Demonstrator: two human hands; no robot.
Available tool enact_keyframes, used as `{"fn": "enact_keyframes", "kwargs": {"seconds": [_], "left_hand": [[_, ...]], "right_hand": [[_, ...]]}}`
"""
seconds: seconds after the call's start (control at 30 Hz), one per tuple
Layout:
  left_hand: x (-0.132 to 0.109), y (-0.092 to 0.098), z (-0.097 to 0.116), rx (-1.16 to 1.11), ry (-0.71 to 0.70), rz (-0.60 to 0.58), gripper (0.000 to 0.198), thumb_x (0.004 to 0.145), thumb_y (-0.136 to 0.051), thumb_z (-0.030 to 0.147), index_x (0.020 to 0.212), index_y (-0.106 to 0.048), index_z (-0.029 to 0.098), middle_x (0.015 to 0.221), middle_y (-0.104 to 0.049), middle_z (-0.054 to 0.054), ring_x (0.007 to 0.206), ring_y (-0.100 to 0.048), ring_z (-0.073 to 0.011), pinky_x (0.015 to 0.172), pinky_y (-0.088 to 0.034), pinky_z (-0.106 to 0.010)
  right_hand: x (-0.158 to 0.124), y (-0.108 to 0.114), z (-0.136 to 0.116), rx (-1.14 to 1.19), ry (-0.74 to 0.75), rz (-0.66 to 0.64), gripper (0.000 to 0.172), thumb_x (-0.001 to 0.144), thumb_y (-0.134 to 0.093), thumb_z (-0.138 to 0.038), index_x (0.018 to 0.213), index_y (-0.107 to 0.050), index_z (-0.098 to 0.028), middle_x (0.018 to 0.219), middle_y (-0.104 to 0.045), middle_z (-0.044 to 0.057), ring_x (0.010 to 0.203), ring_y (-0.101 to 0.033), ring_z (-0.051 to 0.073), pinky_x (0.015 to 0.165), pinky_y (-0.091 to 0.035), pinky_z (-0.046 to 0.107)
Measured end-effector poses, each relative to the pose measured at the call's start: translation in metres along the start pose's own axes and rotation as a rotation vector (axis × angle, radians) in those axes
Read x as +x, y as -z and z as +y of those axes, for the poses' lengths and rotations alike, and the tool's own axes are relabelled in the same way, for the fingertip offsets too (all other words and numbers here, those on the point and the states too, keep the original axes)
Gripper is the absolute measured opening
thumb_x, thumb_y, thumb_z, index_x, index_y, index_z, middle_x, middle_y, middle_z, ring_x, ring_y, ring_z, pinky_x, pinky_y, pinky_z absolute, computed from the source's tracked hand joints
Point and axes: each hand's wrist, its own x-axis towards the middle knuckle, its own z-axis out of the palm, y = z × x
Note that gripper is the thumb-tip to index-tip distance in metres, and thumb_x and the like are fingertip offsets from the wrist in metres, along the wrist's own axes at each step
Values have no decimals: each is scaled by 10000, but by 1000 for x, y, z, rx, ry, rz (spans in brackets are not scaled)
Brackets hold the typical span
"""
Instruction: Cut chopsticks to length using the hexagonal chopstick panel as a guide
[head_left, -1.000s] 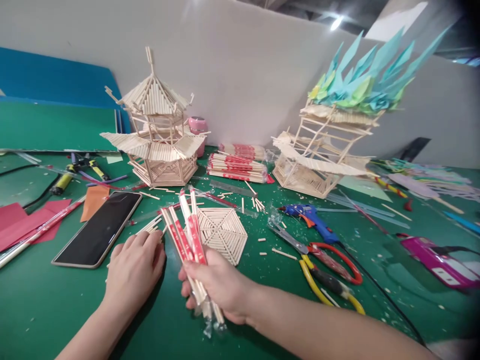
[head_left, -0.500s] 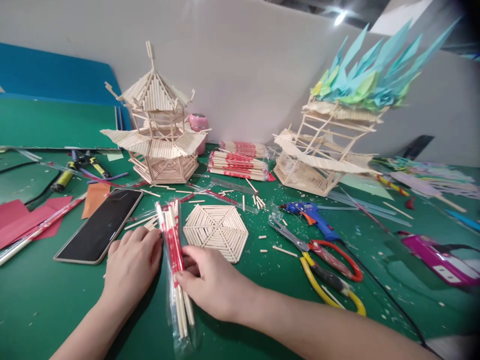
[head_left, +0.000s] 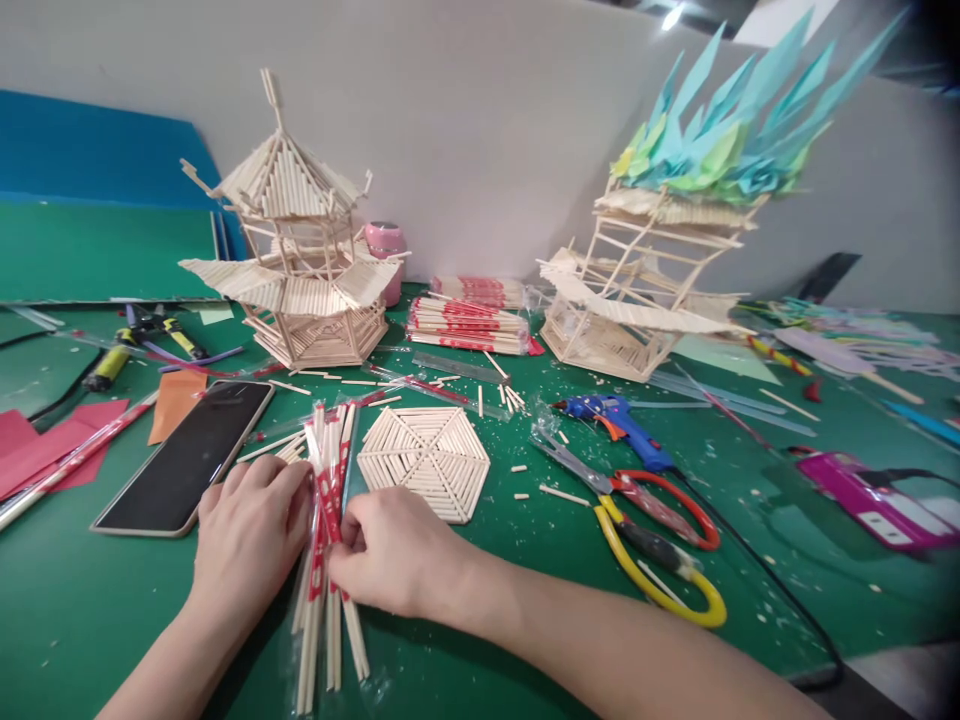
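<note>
Several pairs of wooden chopsticks (head_left: 328,545) in clear, red-printed wrappers stand fanned out at a slant between my two hands. My right hand (head_left: 394,550) pinches them from the right with thumb and fingers. On their left side, my left hand (head_left: 251,530) is curled against the wrappers, its fingertips partly hidden. Just beyond my right hand lies a flat octagonal panel (head_left: 427,460) made of short sticks. Loose cut sticks (head_left: 274,445) lie past my left hand, and a dark phone (head_left: 187,460) rests beside it.
Behind stand a stick pagoda (head_left: 300,290) and a second stick structure (head_left: 637,300) topped with blue paper leaves. Wrapped chopstick bundles (head_left: 469,325) lie between them. To the right are a blue glue gun (head_left: 619,425), scissors (head_left: 652,500), yellow-handled pliers (head_left: 649,570) and a purple power strip (head_left: 874,500).
The chopsticks between my hands have spread apart at the lower end. My right hand has shifted slightly left and its fingers have closed in. The whole view has drifted a little.
</note>
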Motion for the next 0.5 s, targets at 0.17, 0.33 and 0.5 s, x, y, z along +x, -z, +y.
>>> {"fn": "enact_keyframes", "kwargs": {"seconds": [0.17, 0.33, 0.5], "left_hand": [[1, -1, -6, -28, 33, 90, 337, 883, -309, 261, 928, -633, 179, 903, -639, -120, 874, -574, -295, 689, -407, -401], [-12, 4, -2, -134, 2, 497, 296, 831, -437, 235, 1091, -560, 162, 1029, -560, -159, 960, -542, -313, 807, -395, -451], [-17, 12, 25, -48, -446, 516, 360, 793, -531, 224, 1152, -521, 239, 1069, -612, -112, 992, -538, -315, 852, -361, -468]], "right_hand": [[-16, 23, 13, 225, 36, 88, 121, 792, -461, -218, 690, -515, -181, 612, -609, 1, 535, -532, 117, 468, -346, 213], [-41, 46, 34, 46, 123, 229, 182, 873, -386, -169, 922, -560, -185, 776, -626, 40, 659, -548, 160, 571, -374, 273], [-53, 52, 51, -256, 261, 347, 261, 879, -402, -133, 978, -636, -194, 863, -628, 70, 783, -554, 189, 675, -361, 326]]}}
